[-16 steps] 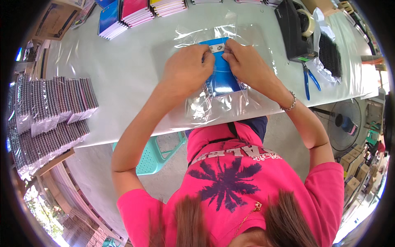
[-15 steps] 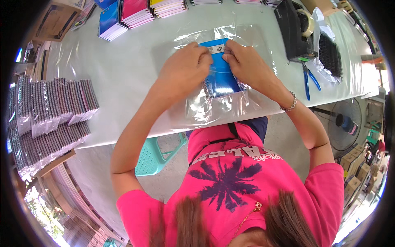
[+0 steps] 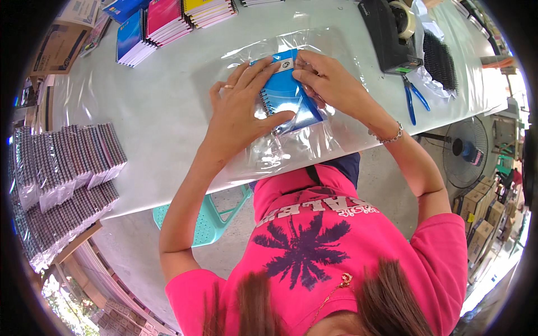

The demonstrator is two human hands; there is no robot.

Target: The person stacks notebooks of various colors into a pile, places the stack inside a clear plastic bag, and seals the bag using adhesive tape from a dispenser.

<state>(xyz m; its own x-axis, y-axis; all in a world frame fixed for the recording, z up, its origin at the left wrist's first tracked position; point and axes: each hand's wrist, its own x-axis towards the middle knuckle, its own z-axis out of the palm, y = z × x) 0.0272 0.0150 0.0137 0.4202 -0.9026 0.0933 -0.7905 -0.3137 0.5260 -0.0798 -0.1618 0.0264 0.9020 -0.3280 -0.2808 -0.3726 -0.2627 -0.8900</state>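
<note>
A blue spiral notebook lies tilted on the table, on or inside clear plastic film that spreads out around it. A small white label sits near its top edge. My left hand is open, its fingers spread; the fingertips touch the label's left end and the thumb reaches over the notebook's lower part. Beside the upper right edge, my right hand has its fingers curled in, with thumb and forefinger close together near the label's right end. What they pinch, if anything, is too small to make out.
Stacks of wrapped spiral notebooks fill the left table edge. Blue, pink and yellow notebooks stand in piles at the back. To the right are a black tape dispenser, blue-handled pliers and black spiral coils. A fan stands beyond.
My left hand has opened from a closed grip at the label and spread across the notebook's left side. My right hand stays at the upper right edge. The whole view has shifted slightly.
</note>
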